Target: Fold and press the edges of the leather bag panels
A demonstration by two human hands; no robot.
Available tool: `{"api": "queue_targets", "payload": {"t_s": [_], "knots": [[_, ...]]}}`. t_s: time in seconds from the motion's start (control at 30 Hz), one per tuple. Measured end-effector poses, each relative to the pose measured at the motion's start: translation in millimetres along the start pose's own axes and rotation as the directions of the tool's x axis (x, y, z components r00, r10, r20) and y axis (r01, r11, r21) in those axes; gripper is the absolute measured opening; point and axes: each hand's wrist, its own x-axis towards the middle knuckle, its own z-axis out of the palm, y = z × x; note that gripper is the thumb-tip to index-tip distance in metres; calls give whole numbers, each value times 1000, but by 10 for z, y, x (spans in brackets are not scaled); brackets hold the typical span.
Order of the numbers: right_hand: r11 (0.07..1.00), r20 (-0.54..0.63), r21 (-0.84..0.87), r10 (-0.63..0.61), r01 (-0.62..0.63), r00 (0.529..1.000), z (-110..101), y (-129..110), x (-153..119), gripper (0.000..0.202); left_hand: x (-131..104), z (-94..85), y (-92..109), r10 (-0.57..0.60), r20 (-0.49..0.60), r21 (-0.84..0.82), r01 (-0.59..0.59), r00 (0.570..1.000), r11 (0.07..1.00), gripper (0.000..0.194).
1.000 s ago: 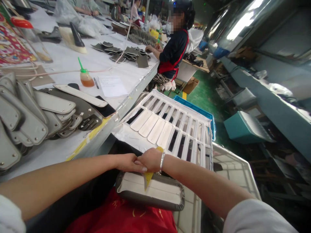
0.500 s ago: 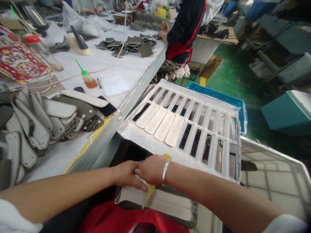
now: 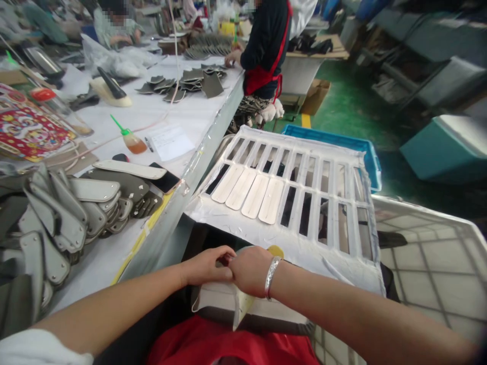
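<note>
My left hand [image 3: 207,266] and my right hand [image 3: 249,271] meet low in the middle, just below a white slotted rack [image 3: 232,218]. The left thumb and fingers curl together against the right hand; what lies between them is hidden. From under my right hand a pale yellow, pointed piece [image 3: 242,306] sticks down, its upper part covered by the fingers. Beneath both hands lies a white and grey padded piece [image 3: 277,309] above the red apron. Several white oblong strips [image 3: 256,195] lie side by side on the rack.
Grey strap pieces [image 3: 57,218] are piled on the left table, with a glue bottle [image 3: 135,144] and paper [image 3: 171,144] behind. A person [image 3: 266,45] stands beyond. A blue crate [image 3: 375,162] and pale basket [image 3: 437,258] are right.
Both hands have shifted slightly right, and my left fingers have moved off the padded piece's edge to curl higher up. The view has tilted, so the table scene sits further left.
</note>
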Motion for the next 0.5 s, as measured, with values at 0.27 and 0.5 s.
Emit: {"api": "queue_targets", "payload": {"t_s": [0.27,0.5], "knots": [[902,-134,228,403,-368,905,9,49,-627,53,-463,-118,-411,-41,-66,-625,-9,997,780,57],[687,-51,670,419,-280,907,171,-226,-1156,34,-728,-89,-408,55,-57,-572,-78,997,817,45]]}}
